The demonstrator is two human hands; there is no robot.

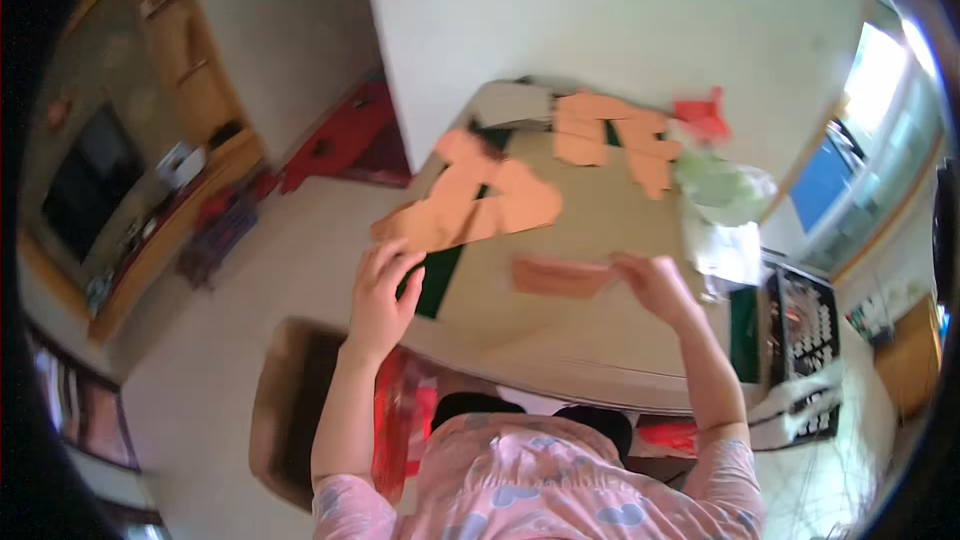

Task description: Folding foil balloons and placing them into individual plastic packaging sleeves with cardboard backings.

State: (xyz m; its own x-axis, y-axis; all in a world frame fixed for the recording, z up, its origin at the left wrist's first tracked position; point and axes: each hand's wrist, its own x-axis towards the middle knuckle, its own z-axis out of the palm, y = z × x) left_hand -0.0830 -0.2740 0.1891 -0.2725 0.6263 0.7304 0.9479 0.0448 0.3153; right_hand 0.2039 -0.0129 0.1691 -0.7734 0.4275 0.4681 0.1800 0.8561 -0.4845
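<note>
Orange strip (556,278) over counter (570,335); right hand (655,288), fingers clamped on its right end. Left hand (384,290), fingers apart, near orange pieces (520,200). Step: apparently single-piece handling; next move likely calls for steady grip.

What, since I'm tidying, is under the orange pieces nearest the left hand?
A dark green strip and a tan surface run up to the edges of the orange pieces; what lies directly beneath them is covered and cannot be seen.
</note>
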